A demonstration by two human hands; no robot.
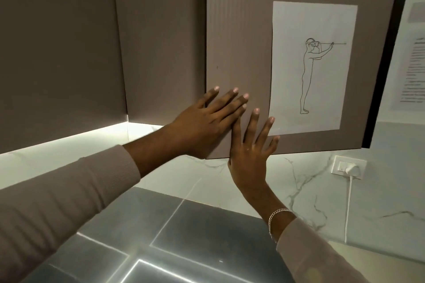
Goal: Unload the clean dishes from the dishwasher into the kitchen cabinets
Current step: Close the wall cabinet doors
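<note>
Now — left hand (202,126), right hand (249,154): fingers spread flat | cabinet door (239,41): taupe, matte

Taupe wall cabinets (57,53) fill the upper left and centre of the frame, and a ribbed cabinet door (241,30) at centre right carries a paper sheet (322,18) with a line drawing of a standing figure. A light strip (69,138) glows under the cabinets at left. Below, at lower right, a white marble-veined backsplash (379,190) holds a white wall socket (348,166), with a white cord (347,209) dropping from it. A glossy grey countertop (207,225) at the bottom mirrors bright lines. A printed page (411,71) hangs at the far right edge.
</note>
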